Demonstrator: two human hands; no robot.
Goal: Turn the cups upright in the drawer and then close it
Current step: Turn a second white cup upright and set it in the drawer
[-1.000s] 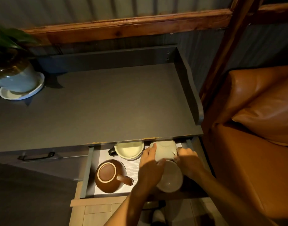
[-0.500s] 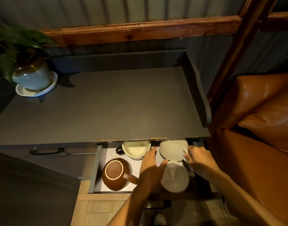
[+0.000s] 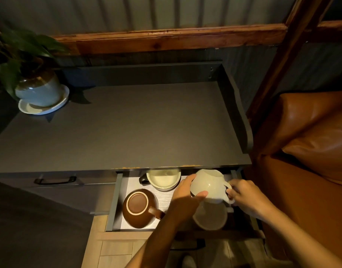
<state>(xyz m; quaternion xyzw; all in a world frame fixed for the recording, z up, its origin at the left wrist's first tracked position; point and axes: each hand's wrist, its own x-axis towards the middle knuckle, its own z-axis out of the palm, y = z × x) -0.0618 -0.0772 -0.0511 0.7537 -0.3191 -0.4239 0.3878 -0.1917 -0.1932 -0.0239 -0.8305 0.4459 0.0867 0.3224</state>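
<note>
The drawer (image 3: 116, 202) stands pulled out below the front edge of the dark table (image 3: 127, 128), with 4 cups inside it on a pale liner. Both hands hold the white cup (image 3: 208, 185) at the far right of the drawer: the left hand (image 3: 185, 196) cradles its left side with thumb and fingers curled around the body, and the right hand (image 3: 245, 196) pinches its handle between thumb and fingers. The cup is lifted and tilted, its rounded body facing the camera; whether its mouth points up or away cannot be told. Directly below it, at the near right, a second white cup (image 3: 209, 218) lies in shadow, partly hidden by the held one. At the near left a brown cup (image 3: 139, 208) sits upside down, its pale-ringed base facing up and its handle pointing right toward the left wrist. At the far left a cream cup (image 3: 163, 178) with a dark handle stands upright, half under the table edge. A potted plant (image 3: 34, 88) on a white saucer sits on the far left corner of the table.
</note>
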